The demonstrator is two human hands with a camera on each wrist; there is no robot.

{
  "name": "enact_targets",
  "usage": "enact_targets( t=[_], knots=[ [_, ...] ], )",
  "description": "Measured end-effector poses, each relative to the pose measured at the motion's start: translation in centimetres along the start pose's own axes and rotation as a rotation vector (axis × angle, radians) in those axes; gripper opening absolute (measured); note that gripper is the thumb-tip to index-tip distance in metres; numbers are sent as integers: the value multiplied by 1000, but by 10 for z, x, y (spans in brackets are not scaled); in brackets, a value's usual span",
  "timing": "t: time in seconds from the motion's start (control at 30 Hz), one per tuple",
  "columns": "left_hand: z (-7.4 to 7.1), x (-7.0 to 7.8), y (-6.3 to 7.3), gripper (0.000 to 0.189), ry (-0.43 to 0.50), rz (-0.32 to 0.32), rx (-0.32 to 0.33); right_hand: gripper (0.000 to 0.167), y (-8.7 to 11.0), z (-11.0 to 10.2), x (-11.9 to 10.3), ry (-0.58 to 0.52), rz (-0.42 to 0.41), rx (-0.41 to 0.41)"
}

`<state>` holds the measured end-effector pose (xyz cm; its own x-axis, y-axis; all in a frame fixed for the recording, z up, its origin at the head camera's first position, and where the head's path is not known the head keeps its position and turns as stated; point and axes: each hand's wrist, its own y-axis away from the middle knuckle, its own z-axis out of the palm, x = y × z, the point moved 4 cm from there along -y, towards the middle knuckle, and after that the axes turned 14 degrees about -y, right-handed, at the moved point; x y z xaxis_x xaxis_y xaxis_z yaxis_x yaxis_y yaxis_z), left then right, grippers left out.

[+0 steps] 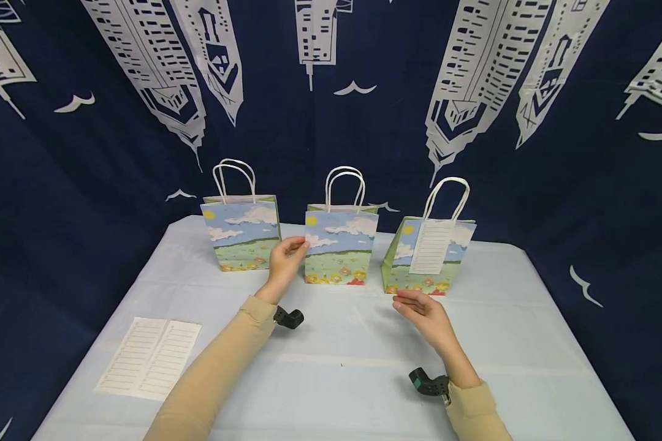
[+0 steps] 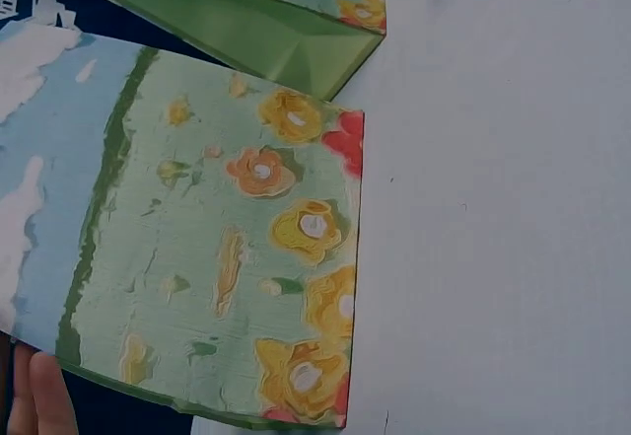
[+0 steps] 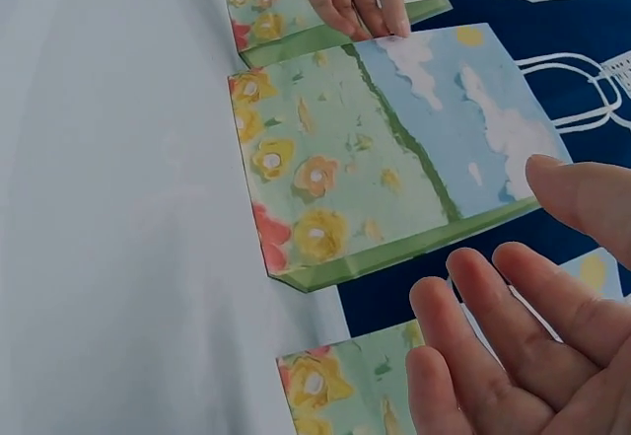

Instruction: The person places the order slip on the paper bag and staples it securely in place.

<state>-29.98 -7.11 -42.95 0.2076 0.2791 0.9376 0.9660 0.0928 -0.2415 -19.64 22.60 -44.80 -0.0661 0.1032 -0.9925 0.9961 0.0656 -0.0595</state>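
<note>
Three paper gift bags with a sky-and-flowers print stand in a row in the head view. My left hand (image 1: 287,260) is at the left side of the middle bag (image 1: 342,248), fingertips right at its edge. In the left wrist view, those fingers (image 2: 49,396) show beside the same bag's lower edge. My right hand (image 1: 427,315) is held just in front of the right bag (image 1: 455,269), fingers relaxed and nothing in them. A white lined card (image 1: 431,247) lies against that bag's front, below its handles. The left bag (image 1: 243,229) stands just behind my left hand.
Two more lined cards (image 1: 149,357) lie side by side at the table's front left. The white-covered table (image 1: 331,392) ends close behind the bags at a dark blue curtain (image 1: 320,141) printed with white buildings. Each bag has white looped handles (image 1: 344,177) standing up.
</note>
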Motion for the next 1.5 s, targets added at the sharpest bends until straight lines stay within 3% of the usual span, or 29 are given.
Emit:
enact_targets(
  t=[0.17, 0.23, 0.33, 0.8, 1.03, 1.23, 1.37, 1.5],
  knots=[
    [-1, -10, -1, 23, 87, -85, -52, 43, 1, 5, 0, -15, 2, -10],
    [0, -19, -1, 23, 107, -101, -55, 44, 2, 6, -1, -15, 6, -12],
    [-3, -19, 3, 22, 129, -107, -61, 45, 3, 8, -2, -12, 2, -18],
    [-24, -16, 49, 27, 191, -167, -108, 52, 8, 10, -14, -7, -47, -58],
    [-29, -7, 75, 25, 198, -131, -125, 57, 16, 20, -28, 26, -176, -137],
    [-31, -3, 95, 26, 199, -153, -131, 75, 31, 36, -54, 36, -285, -191],
    [-31, -2, 108, 25, 207, -172, -123, 80, 35, 39, -50, 52, -319, -164],
    [-32, -3, 119, 24, 213, -183, -126, 75, 36, 38, -44, 21, -388, -113]
  ],
)
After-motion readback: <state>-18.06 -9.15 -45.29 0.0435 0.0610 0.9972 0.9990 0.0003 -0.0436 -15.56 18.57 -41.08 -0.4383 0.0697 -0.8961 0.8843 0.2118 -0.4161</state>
